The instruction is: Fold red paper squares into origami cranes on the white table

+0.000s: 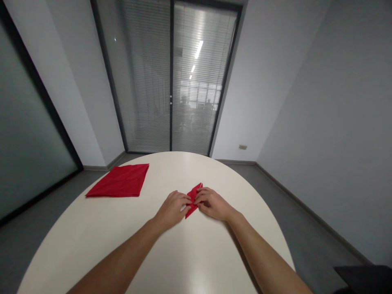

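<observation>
A small folded red cloth napkin (192, 209) lies at the middle of the white round table, with pointed ends toward the far right and the near left. My left hand (173, 208) is closed on its left side, thumb and fingers pinching the fabric. From the right, my right hand (212, 203) grips the opposite side, its fingers curled over the cloth. The fingertips of both hands almost meet and hide the napkin's centre.
Another red cloth (122, 181), larger and flat, rests near the left edge of the table (171, 171). Beyond stand a glass door with blinds (147, 102) and pale walls. A dark object (364, 277) shows at the lower right.
</observation>
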A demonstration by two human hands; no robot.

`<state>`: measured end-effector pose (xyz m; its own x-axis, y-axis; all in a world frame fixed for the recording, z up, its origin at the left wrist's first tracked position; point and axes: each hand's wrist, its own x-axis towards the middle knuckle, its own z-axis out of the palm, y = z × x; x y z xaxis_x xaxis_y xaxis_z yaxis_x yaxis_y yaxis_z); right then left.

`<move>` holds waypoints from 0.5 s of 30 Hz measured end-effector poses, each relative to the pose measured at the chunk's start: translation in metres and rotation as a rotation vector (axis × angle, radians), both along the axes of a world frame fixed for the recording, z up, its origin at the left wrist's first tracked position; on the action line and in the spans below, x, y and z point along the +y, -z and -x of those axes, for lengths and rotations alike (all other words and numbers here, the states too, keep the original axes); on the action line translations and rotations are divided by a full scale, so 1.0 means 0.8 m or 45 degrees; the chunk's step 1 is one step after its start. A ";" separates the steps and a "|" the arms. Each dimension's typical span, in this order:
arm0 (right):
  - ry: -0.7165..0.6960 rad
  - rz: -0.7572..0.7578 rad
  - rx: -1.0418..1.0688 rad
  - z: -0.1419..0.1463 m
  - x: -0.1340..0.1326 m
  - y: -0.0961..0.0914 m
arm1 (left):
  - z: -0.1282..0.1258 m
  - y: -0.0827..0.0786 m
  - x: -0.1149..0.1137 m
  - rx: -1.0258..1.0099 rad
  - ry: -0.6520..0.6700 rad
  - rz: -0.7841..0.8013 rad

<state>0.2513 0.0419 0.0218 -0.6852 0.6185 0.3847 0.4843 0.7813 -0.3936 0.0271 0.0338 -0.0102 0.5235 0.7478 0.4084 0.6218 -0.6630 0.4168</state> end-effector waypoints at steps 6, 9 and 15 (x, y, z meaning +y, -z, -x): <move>0.013 0.067 0.019 -0.004 0.001 0.001 | 0.009 0.000 -0.001 0.021 0.150 0.000; 0.071 0.117 0.020 -0.010 0.005 0.009 | 0.014 -0.003 -0.002 0.062 0.192 -0.008; 0.145 0.230 0.046 -0.019 0.009 0.019 | 0.021 -0.009 -0.004 0.131 0.249 -0.021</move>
<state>0.2665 0.0492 0.0067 -0.5947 0.7524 0.2834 0.5485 0.6374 -0.5412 0.0100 0.0303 -0.0032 0.6972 0.6216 0.3570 0.5195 -0.7813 0.3458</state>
